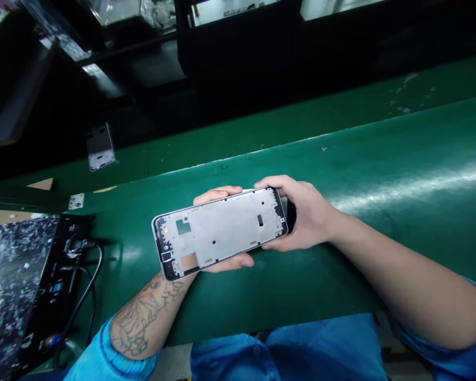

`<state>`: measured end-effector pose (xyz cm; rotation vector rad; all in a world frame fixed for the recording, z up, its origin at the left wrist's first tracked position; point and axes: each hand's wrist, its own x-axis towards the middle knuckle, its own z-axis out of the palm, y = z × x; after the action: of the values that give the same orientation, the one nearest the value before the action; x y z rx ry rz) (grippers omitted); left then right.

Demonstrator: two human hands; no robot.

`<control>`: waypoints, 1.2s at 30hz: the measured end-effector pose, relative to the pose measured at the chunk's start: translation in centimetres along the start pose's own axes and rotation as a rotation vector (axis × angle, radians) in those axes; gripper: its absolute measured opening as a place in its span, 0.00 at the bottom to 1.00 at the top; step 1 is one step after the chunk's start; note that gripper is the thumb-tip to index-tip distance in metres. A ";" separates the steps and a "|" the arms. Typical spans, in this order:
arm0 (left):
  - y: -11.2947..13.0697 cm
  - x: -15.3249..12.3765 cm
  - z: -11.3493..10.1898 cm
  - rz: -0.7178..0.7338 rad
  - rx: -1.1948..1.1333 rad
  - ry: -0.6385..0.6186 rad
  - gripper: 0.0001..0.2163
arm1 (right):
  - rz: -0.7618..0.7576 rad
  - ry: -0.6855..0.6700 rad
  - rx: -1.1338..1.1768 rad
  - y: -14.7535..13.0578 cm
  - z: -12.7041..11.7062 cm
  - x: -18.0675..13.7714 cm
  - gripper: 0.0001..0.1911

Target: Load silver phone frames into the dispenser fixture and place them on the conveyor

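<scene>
1. Left hand (222, 233): under the phone frame, fingers curled up over its far long edge and thumb along the near edge, gripping it; tattooed forearm, blue sleeve.
2. Right hand (303, 217): closed around the right short end of the phone frame, fingertips on its far corner, thumb at the near corner.
3. Phone frame (220, 230): silver-white plate with dark rim, cut-outs and a small green patch, inner face up, held lengthwise between both hands above the counter, its left end tilted nearer.
4. Counter (381, 174): green, glossy surface, running left to right.
5. Black device (19, 286): near left on the counter, speckled top, black cables plugged in its right side.
6. Second frame (100, 146): far left, lying well apart from the hands.
</scene>
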<state>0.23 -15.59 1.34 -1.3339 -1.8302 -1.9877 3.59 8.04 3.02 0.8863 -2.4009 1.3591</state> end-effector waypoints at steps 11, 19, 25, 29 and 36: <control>-0.1 -0.1 -0.2 -0.033 0.031 0.024 0.46 | 0.004 -0.012 0.053 0.3 0.1 0.1 0.44; 0.2 -0.1 -0.2 -0.070 0.063 0.027 0.44 | 0.001 -0.026 0.060 0.3 0.0 0.1 0.44; 0.0 -0.2 -0.1 -0.046 0.074 0.007 0.42 | 0.026 -0.007 0.007 0.2 0.0 0.0 0.43; 0.2 -0.2 0.1 -0.046 0.077 -0.001 0.41 | 0.034 -0.005 -0.004 0.3 -0.1 -0.1 0.43; 0.3 -0.4 0.0 -0.060 0.065 0.020 0.42 | 0.022 0.003 -0.033 0.1 0.1 -0.1 0.42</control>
<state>0.65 -15.84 1.34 -1.2512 -1.9308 -1.9448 3.57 8.03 2.84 0.8517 -2.4298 1.3239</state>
